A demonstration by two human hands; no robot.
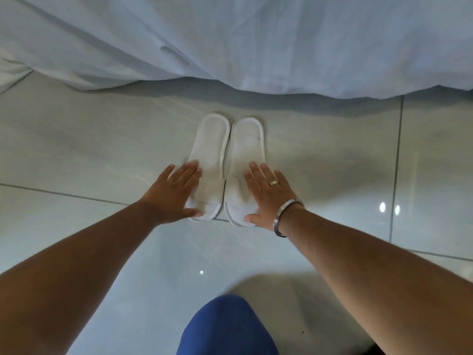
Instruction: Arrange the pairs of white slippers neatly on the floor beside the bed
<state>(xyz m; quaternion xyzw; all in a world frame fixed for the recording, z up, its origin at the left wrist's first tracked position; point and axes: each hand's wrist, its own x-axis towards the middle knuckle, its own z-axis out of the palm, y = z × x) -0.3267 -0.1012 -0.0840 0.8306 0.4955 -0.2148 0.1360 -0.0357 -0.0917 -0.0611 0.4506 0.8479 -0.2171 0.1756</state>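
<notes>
A: Nearest item?
B: Blue-clad knee (227,326), on the tiled floor (76,155).
A: Hands?
B: Left hand (174,193), spread flat on the left slipper (211,149); right hand (268,194), spread flat on the right slipper (245,147).
A: Slippers' position?
B: Side by side, touching, heels toward the white bed sheet (230,39) beyond.

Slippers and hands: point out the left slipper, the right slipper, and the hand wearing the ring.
left slipper (211,149): head view, on its bare insole.
right slipper (247,147): head view, on its insole near the heel.
right hand (268,196): head view, on its back, lying flat on the right slipper's toe.
</notes>
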